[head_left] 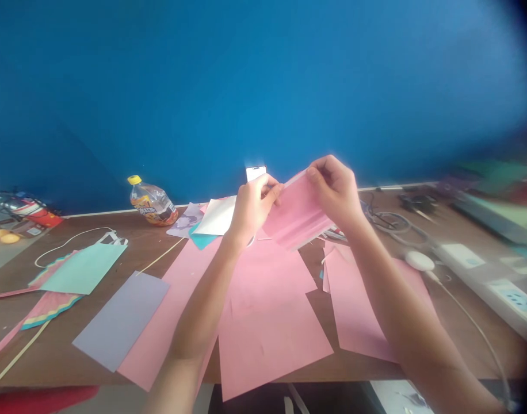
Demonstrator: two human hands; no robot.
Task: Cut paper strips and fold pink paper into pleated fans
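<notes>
Between both hands a small pink sheet of paper (294, 214) is held up above the desk, with a pale strip along its upper edge. My left hand (255, 206) pinches its left side between thumb and fingers. At the upper right corner my right hand (336, 187) grips it, thumb on the near face. Below the hands lie larger pink sheets (272, 328) on the brown desk (203, 376). Another pink sheet (362, 310) rests under my right forearm. A lavender sheet (123, 322) sits left of my left forearm.
On the left lie a mint sheet (84, 270) and pink pieces with striped edges (52, 310). A yellow-capped bottle (153, 201) tilts near the blue wall (246, 86). White and teal papers (218, 217) lie behind my left hand. Cables (393, 224) and a power strip (488, 270) are right.
</notes>
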